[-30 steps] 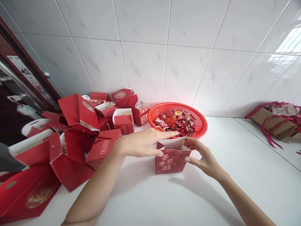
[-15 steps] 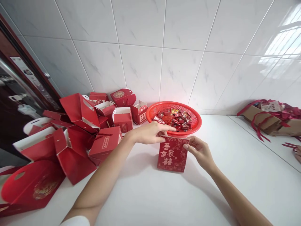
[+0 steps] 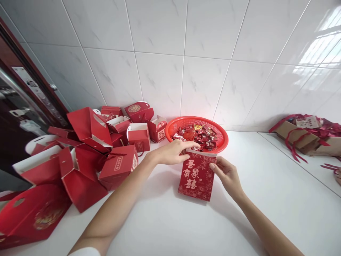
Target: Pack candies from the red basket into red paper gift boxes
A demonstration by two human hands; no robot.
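Note:
A small red paper gift box [image 3: 197,181] with white Chinese characters stands in front of me, tilted slightly back, a strip of its pale inside showing along the top. My right hand [image 3: 227,174] grips its upper right edge, thumb on the front and fingers behind. At the upper left corner, the thumb of my left hand [image 3: 176,153] presses against the box while the index finger stretches over the top; the other fingers are partly hidden. Just behind the box is a red plastic basket [image 3: 223,137] holding many wrapped candies [image 3: 206,137].
Several red gift boxes [image 3: 85,177], some with tops unfolded, are heaped on the left of the white tabletop [image 3: 165,227]. A cardboard box [image 3: 301,138] with dark red ribbons stands at right, near another person's hand [image 3: 337,175]. A tiled wall [image 3: 160,81] rises behind.
The gift box has tipped a little and come slightly nearer, showing more of its top opening. Both hands have kept their places on it.

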